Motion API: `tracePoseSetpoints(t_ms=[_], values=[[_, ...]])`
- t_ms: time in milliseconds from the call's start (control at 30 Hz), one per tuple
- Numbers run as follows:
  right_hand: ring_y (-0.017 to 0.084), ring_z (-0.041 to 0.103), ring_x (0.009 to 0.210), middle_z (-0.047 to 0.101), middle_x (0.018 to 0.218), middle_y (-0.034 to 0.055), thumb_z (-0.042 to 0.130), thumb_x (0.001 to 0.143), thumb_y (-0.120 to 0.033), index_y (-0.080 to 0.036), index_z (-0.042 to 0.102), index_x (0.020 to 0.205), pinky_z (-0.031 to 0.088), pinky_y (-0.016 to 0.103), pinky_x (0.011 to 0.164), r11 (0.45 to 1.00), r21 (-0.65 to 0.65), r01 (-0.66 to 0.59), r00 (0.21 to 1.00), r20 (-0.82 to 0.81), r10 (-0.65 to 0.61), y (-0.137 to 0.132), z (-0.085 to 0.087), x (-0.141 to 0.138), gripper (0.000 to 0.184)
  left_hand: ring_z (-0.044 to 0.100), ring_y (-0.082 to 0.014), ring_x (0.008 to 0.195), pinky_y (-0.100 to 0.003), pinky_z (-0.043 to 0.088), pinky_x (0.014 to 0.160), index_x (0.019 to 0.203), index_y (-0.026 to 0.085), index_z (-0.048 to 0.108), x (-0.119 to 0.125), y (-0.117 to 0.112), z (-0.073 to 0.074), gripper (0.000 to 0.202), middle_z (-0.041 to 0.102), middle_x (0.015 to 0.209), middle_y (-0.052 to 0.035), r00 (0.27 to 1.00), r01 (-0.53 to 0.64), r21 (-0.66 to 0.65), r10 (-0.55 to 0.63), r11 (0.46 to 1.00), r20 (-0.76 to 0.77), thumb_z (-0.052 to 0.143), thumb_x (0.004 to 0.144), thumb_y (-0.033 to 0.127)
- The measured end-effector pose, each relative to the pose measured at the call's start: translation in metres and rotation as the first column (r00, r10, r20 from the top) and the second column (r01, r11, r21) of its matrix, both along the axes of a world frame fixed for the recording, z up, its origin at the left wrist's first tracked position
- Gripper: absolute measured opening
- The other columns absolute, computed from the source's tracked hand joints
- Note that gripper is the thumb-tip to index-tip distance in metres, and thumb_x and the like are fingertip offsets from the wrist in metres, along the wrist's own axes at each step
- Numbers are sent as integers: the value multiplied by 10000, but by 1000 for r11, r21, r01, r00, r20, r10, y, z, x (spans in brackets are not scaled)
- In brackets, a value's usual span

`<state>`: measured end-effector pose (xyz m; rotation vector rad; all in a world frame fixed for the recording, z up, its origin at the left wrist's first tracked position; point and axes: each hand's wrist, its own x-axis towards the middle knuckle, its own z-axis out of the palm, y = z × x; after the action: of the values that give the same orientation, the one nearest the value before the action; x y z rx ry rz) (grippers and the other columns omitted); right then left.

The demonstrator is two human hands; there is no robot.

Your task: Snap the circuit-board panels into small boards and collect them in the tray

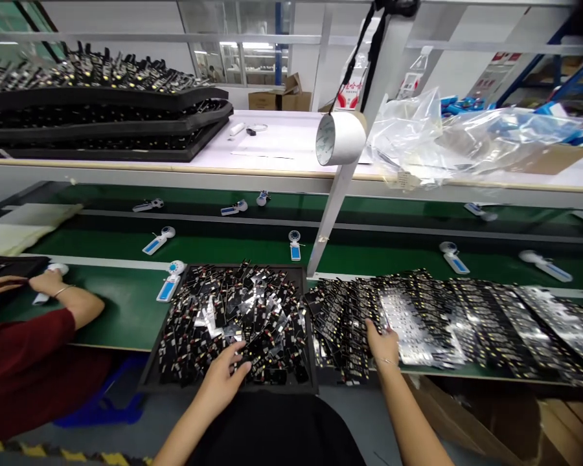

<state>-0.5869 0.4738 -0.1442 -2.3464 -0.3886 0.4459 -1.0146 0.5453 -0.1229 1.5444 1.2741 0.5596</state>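
Head view: the heaped black-and-silver electronic strips (233, 323) in the black tray (151, 362) could slide over its near rim if pressed carelessly. The left hand (222, 378), fingers apart, rests on that heap; the right hand (383, 342), fingers together, touches the fanned rows of strips (480, 317) on the green conveyor belt (126, 317), right of the tray, though whether it clamps them cannot be told.

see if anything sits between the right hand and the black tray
Yes: a stretch of fanned black strips lies between the right hand and the right wall of the tray. The hand touches those strips; nothing else shows in the way.
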Motion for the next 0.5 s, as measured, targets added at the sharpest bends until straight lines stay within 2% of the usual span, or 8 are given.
tracePoseSetpoints(t_ms=[100,167,200,233,300,367,433,500], values=[[345,576,1037,580,1183,233,389,703,-763,-84,466,1255,480,439,838,996,88,-1,988,-156,15,-7,25,-19,879,604,-288,1169,-406,515,943,1264,229,552,4,-4,11,492,574,1348,-138,1000,-7,38,6,999,30,612,818,427],[230,601,794,637,985,102,390,717,-765,-190,534,1161,491,315,607,981,174,-88,949,-285,136,-16,45,-45,741,547,-297,1240,-422,484,984,1331,245,484,7,-8,21,585,507,1417,-138,996,-56,89,49,994,73,657,792,392],[180,557,642,624,836,51,465,699,-761,-215,582,1072,427,263,487,964,214,-155,895,-384,229,-22,55,-61,671,496,-302,1293,-434,453,1021,1381,254,421,8,-10,27,679,450,1465,-138,992,-87,119,75,989,105,690,768,368],[131,477,525,572,707,10,535,680,-744,-221,616,961,332,216,409,940,259,-222,789,-520,329,-27,64,-77,599,432,-304,1345,-447,410,1063,1428,265,343,10,-11,33,791,385,1511,-137,986,-109,145,88,983,143,726,740,340],[60,391,473,514,658,-14,686,660,-643,-189,621,785,205,152,386,875,379,-300,290,-838,462,-36,80,-109,475,346,-297,1401,-457,328,1124,1483,282,212,12,-12,44,973,315,1551,-130,972,-78,151,42,986,231,780,693,293],[23,344,440,486,611,-18,701,697,-616,-148,627,715,136,125,380,828,414,-379,-146,-910,388,-40,91,-134,474,412,-289,1359,-446,329,1121,1474,274,254,11,-12,54,928,428,1484,-127,947,60,74,-81,995,311,777,707,288],[24,321,390,455,515,-19,530,760,-749,-116,666,730,137,125,363,786,415,-459,-307,-904,298,-42,99,-148,648,552,-280,1216,-432,395,1066,1374,241,442,8,-10,61,686,610,1294,-109,921,152,-22,-133,988,365,732,758,319],[74,428,404,552,536,56,244,700,-917,-95,701,816,251,153,361,777,454,-436,-328,-884,333,-42,104,-152,948,612,-271,1106,-428,422,1034,1259,213,559,4,-8,66,518,682,1156,-84,909,139,-76,-97,987,406,706,779,344]])
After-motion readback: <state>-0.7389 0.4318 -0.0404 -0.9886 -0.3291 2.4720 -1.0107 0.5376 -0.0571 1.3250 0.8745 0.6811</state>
